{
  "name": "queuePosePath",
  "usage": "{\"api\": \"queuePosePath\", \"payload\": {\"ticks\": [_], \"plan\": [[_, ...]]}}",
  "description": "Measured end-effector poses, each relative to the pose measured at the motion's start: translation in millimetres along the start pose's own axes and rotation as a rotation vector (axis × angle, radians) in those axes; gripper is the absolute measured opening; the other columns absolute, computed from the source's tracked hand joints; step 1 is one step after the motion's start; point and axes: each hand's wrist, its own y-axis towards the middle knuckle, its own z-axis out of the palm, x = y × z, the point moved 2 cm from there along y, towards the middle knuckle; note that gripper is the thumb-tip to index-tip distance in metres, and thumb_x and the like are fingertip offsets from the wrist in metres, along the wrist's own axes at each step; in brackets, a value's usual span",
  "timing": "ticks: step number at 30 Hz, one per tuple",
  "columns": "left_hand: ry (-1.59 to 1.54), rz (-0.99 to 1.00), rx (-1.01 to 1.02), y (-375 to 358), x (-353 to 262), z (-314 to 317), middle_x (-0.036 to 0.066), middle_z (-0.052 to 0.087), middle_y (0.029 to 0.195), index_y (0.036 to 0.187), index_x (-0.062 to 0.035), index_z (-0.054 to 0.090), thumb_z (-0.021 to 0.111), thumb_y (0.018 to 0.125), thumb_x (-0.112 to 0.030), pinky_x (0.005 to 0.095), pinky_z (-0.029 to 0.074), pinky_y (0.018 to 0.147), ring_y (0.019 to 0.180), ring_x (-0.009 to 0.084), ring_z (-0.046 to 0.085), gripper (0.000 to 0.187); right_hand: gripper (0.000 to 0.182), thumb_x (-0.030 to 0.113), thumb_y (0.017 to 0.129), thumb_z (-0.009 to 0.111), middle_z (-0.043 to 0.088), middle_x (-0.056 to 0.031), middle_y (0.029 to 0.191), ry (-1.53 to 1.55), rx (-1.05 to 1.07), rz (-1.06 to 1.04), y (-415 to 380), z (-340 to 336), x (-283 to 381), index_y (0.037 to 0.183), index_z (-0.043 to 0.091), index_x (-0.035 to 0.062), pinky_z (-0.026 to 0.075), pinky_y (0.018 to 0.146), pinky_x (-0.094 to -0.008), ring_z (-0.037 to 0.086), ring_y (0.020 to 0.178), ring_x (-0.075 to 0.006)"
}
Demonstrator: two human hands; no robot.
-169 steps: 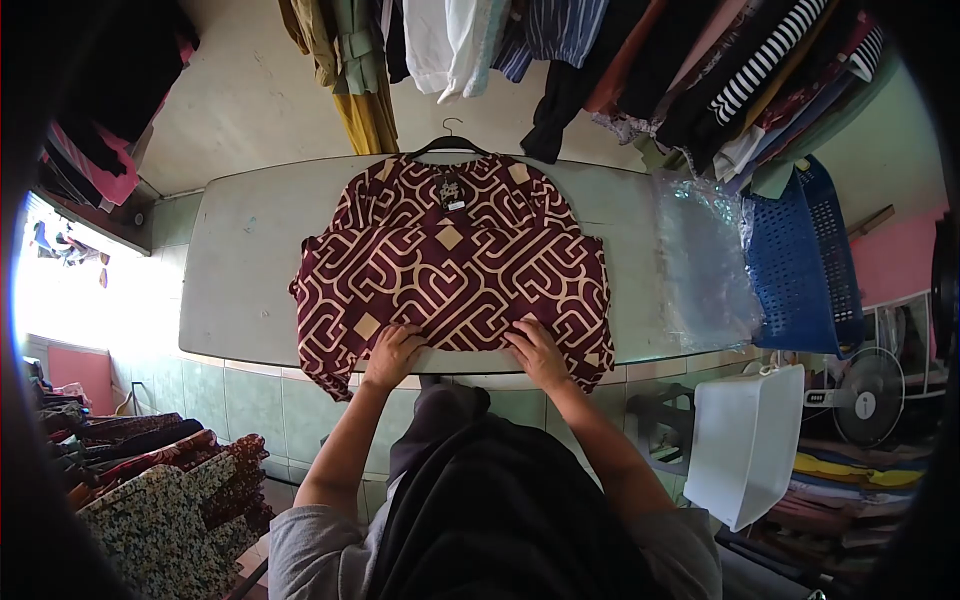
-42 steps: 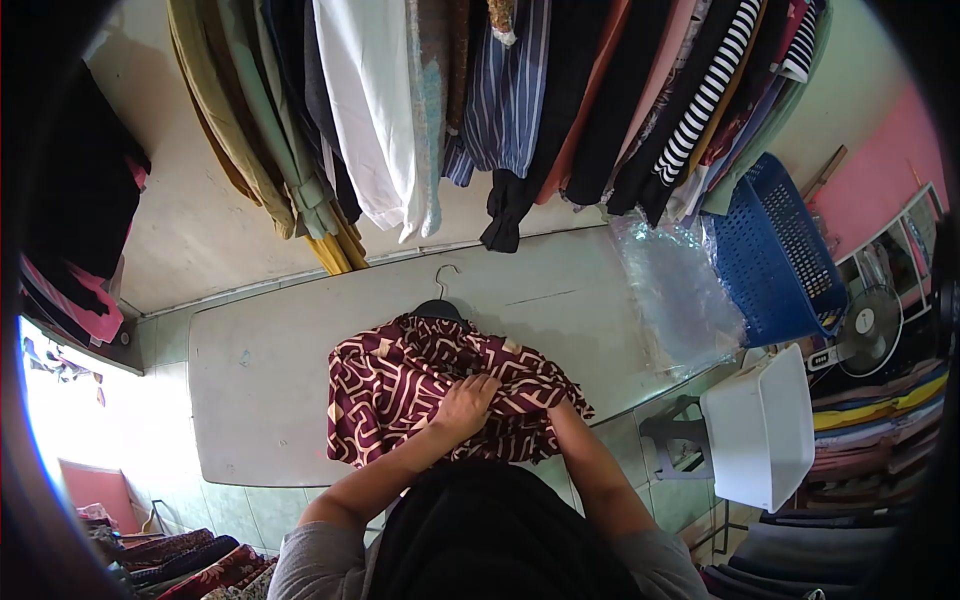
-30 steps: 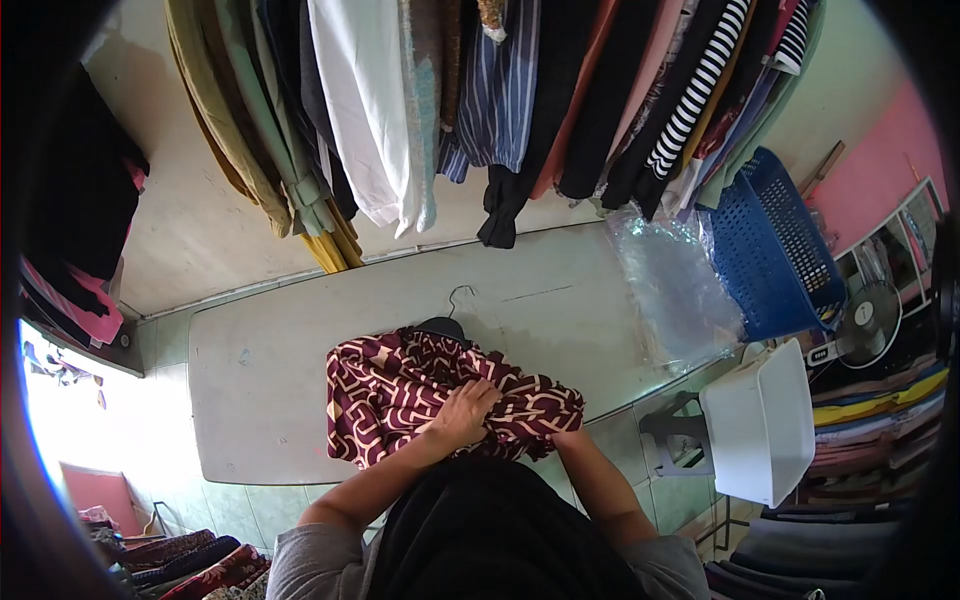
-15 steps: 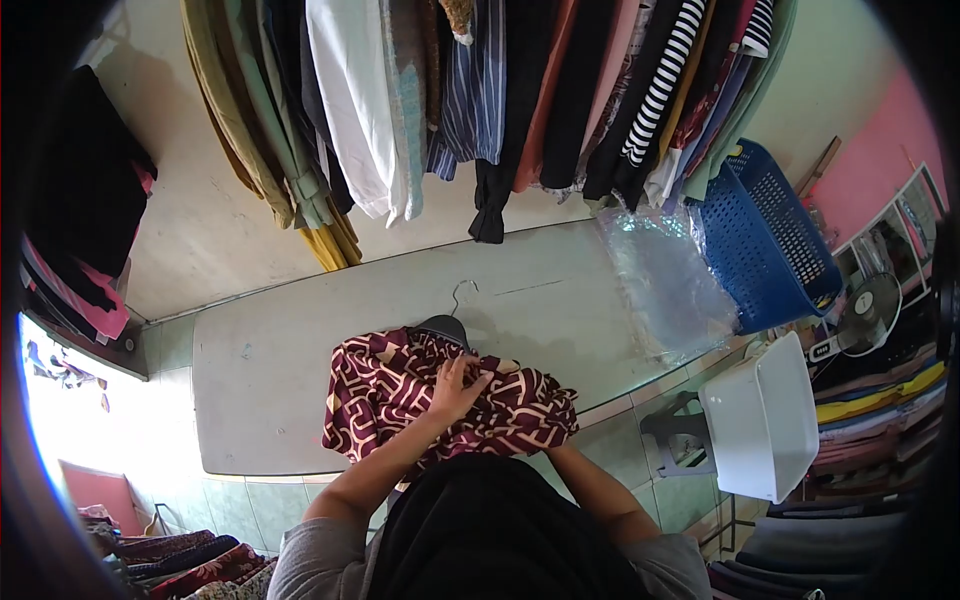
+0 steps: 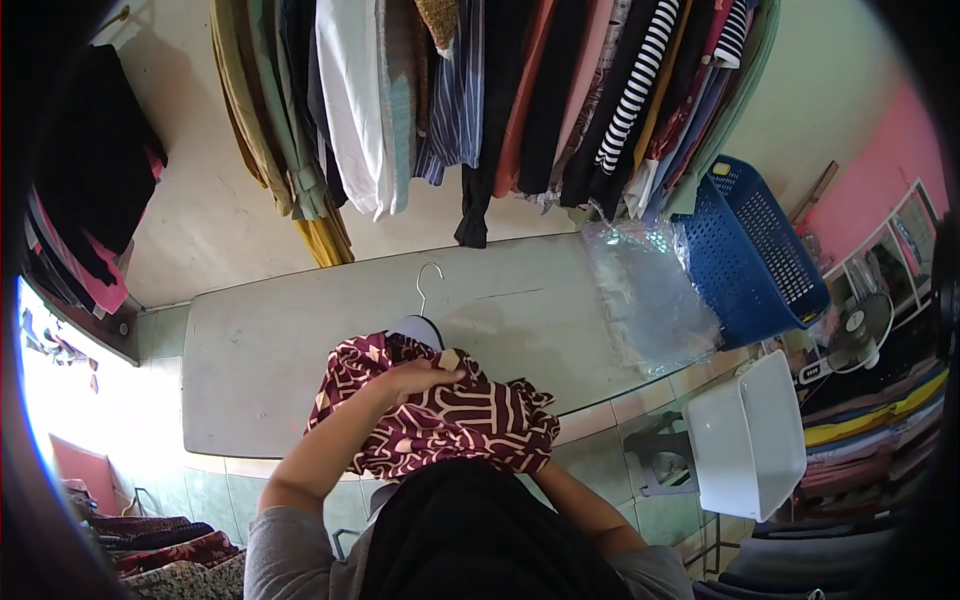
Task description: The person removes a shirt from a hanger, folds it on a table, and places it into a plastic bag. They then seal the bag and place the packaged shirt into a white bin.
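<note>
A maroon blouse with a cream geometric pattern lies bunched over the near edge of the ironing table, close to my body. My left hand is on top of it near the neck opening, fingers closed on the fabric. From that opening sticks a clothes hanger, its pale, broad shoulder part showing and its metal hook pointing to the far side. My right forearm runs under the blouse's right side. The cloth hides my right hand, so its fingers cannot be seen.
The grey table reaches left and right of the blouse. Clear plastic bags lie at its right end beside a blue basket. Hanging clothes line the far wall. A white bin stands on a stool at right.
My left hand has turned sideways and closed on the cloth near the neck. The hanger has tilted, showing its paler face. The blouse has shifted slightly left in view.
</note>
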Motion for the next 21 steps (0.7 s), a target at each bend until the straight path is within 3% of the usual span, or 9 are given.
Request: {"api": "queuePosePath", "payload": {"ticks": [1,2,4,5,7,10,14,19,21], "plan": [[0.234,0.097,-0.031,-4,-1,-3,0.013,0.060,0.101,0.115,-0.0025,0.054,0.055,0.086,-0.027,0.0251,0.044,0.080,0.089,0.0163,0.057,0.037,0.049,0.024,0.076,0.061,0.054,-0.0102,0.116,-0.002,0.000,-0.004,-4,-3,-1,0.120,0.048,0.0073,0.040,0.093,-0.0350,0.050,0.108,-0.0231],[0.235,0.094,-0.037,1,2,-6,0.013,0.060,0.101,0.115,-0.0025,0.054,0.055,0.086,-0.027,0.0251,0.044,0.080,0.089,0.0163,0.057,0.037,0.049,0.024,0.076,0.061,0.054,-0.0102,0.116,-0.002,-0.001,-0.007,-3,-6,-2,0.120,0.048,0.0072,0.040,0.093,-0.0350,0.050,0.108,-0.0231],[0.160,0.273,-0.076,18,5,-13,0.011,0.061,0.082,0.116,-0.0015,0.051,0.053,0.087,-0.031,0.0274,0.046,0.059,0.069,0.0138,0.057,0.041,0.049,0.023,0.076,0.062,0.054,-0.0102,0.115,0.003,0.001,-0.008,-2,-12,-4,0.120,0.048,0.0072,0.040,0.093,-0.0350,0.050,0.107,-0.0233],[0.158,0.268,-0.081,19,1,-14,0.011,0.061,0.082,0.116,-0.0015,0.051,0.053,0.087,-0.031,0.0274,0.046,0.059,0.069,0.0138,0.057,0.041,0.049,0.023,0.076,0.062,0.054,-0.0103,0.115,0.004,0.003,-0.010,-19,-12,-4,0.120,0.048,0.0071,0.040,0.093,-0.0350,0.050,0.107,-0.0233],[0.302,0.445,-0.225,17,-20,-15,0.009,0.060,0.072,0.116,-0.0054,0.052,0.051,0.088,-0.027,0.0267,0.042,0.051,0.054,0.0102,0.051,0.035,0.049,0.023,0.076,0.062,0.054,-0.0103,0.115,0.000,0.009,-0.017,-19,-14,-3,0.120,0.048,0.0070,0.040,0.093,-0.0350,0.050,0.107,-0.0234],[0.213,0.470,-0.370,-8,-58,-14,0.004,0.057,0.063,0.110,-0.0032,0.053,0.048,0.090,-0.024,0.0268,0.038,0.044,0.044,0.0089,0.044,0.030,0.048,0.023,0.076,0.062,0.054,-0.0104,0.114,-0.014,0.021,-0.030,-29,-20,-3,0.119,0.049,0.0069,0.040,0.092,-0.0349,0.051,0.107,-0.0236],[-0.033,0.558,-0.498,0,-56,-45,0.004,0.058,0.069,0.105,-0.0004,0.054,0.048,0.089,-0.020,0.0255,0.042,0.050,0.052,0.0101,0.051,0.026,0.048,0.023,0.075,0.062,0.055,-0.0104,0.114,-0.031,0.036,-0.040,-29,-34,-7,0.119,0.049,0.0067,0.040,0.092,-0.0349,0.051,0.107,-0.0238],[-0.584,0.551,-0.547,-42,-62,-87,0.006,0.061,0.088,0.103,0.0007,0.054,0.048,0.088,-0.014,0.0269,0.050,0.068,0.076,0.0148,0.060,0.021,0.048,0.023,0.075,0.063,0.055,-0.0105,0.113,-0.046,0.033,-0.052,-48,-62,-17,0.118,0.050,0.0065,0.040,0.092,-0.0348,0.051,0.106,-0.0241],[-0.608,0.570,-0.582,-62,-62,-109,0.007,0.061,0.085,0.100,-0.0022,0.054,0.047,0.088,-0.014,0.0292,0.052,0.068,0.074,0.0169,0.061,0.017,0.048,0.023,0.075,0.063,0.056,-0.0105,0.113,-0.049,0.033,-0.053,-43,-68,-24,0.118,0.050,0.0064,0.040,0.092,-0.0348,0.051,0.106,-0.0242]]}}
